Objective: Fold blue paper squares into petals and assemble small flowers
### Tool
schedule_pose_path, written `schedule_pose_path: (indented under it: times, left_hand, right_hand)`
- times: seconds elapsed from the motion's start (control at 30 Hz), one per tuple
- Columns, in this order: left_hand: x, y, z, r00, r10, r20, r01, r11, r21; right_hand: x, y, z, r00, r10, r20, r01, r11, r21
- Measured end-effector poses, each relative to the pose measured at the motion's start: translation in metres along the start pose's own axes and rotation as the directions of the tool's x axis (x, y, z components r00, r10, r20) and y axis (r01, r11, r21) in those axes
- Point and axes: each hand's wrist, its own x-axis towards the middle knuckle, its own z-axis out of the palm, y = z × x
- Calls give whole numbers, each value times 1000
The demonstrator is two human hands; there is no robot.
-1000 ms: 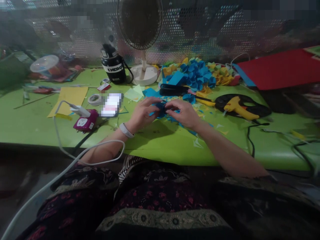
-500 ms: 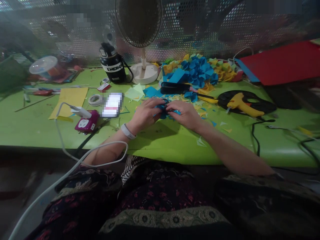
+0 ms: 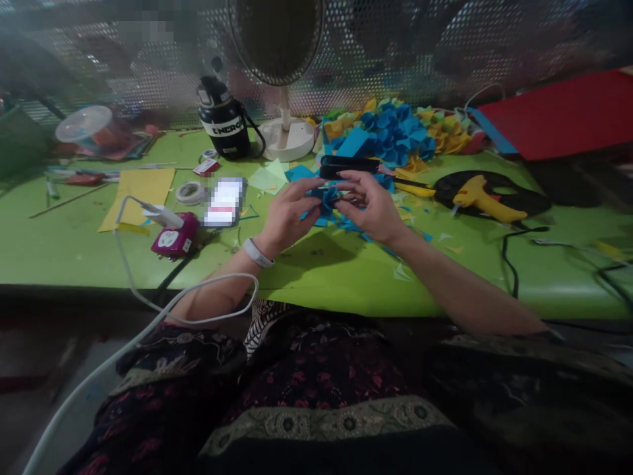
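A small folded blue paper flower (image 3: 328, 196) is held just above the table between my two hands, partly covered by fingers. My left hand (image 3: 291, 214) grips it from the left, with thumb and fingers closed on its edge. At the right edge, my right hand (image 3: 372, 206) has its thumb and bent fingers on the paper, the index finger lifted a little. Blue paper scraps (image 3: 349, 224) lie under and around both hands. Just behind them rests a black tool with long arms (image 3: 350, 165), whose kind I cannot make out.
Behind is a heap of blue and yellow paper flowers (image 3: 398, 132). A yellow glue gun (image 3: 489, 198) lies on a black palette-shaped board to the right. Leftward are a phone (image 3: 225, 201), a tape roll (image 3: 190, 192), a purple power adapter (image 3: 175, 237) and a looping white cable (image 3: 198, 321). A bottle (image 3: 225, 128) and fan (image 3: 287, 138) stand behind.
My fingers, earlier pressed close together over the blue paper, have spread and show more of the flower. The right index finger has lifted. The view has shifted slightly.
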Motion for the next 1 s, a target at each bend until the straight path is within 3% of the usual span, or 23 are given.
schedule_pose_path:
  times: [0.27, 0.53, 0.77, 1.0]
  left_hand:
    - [0, 3, 2, 995, -88, -37, 87, 996, -24]
    - [-1, 4, 2, 989, -102, -106, 97, 994, -53]
    - [-3, 2, 2, 989, -77, -128, 78, 997, 3]
    - [-4, -5, 8, 965, 81, -250, -92, 995, -36]
  right_hand:
    - [-6, -11, 6, 995, 7, 98, -15, 996, 84]
    - [-10, -17, 8, 977, 11, 212, -50, 982, 180]
    - [-12, -16, 11, 980, 38, 195, -74, 981, 182]
    - [-13, -15, 13, 974, 14, 224, -60, 978, 199]
